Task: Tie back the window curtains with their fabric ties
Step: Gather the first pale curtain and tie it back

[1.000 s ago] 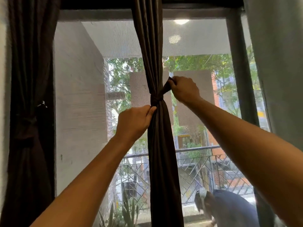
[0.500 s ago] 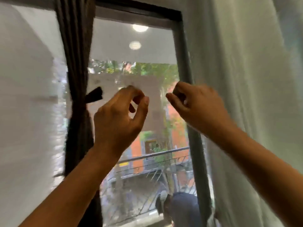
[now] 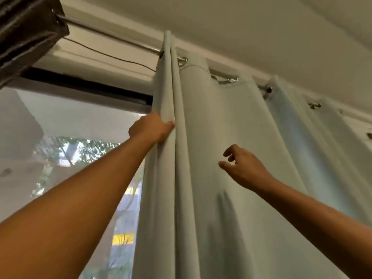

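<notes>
A pale grey-green curtain (image 3: 231, 137) hangs by metal eyelets from a silver rod (image 3: 112, 36) and fills the right of the view. My left hand (image 3: 153, 128) is raised high and grips the curtain's left edge, fingers wrapped around its front fold. Lower and to the right, my right hand (image 3: 239, 166) hovers in front of the cloth with fingers apart and curled, holding nothing. The top of the dark brown curtain (image 3: 24, 31) shows in the upper left corner. No fabric tie is in view.
The window glass (image 3: 66, 148) with its dark frame (image 3: 86, 85) lies to the left, trees and buildings beyond. A thin cable (image 3: 112, 56) runs under the rod. The ceiling (image 3: 261, 23) spans the top.
Both hands let go of the tied brown curtain and moved right and up. The view swung upward to the pale curtain, and my left hand took hold of its edge.
</notes>
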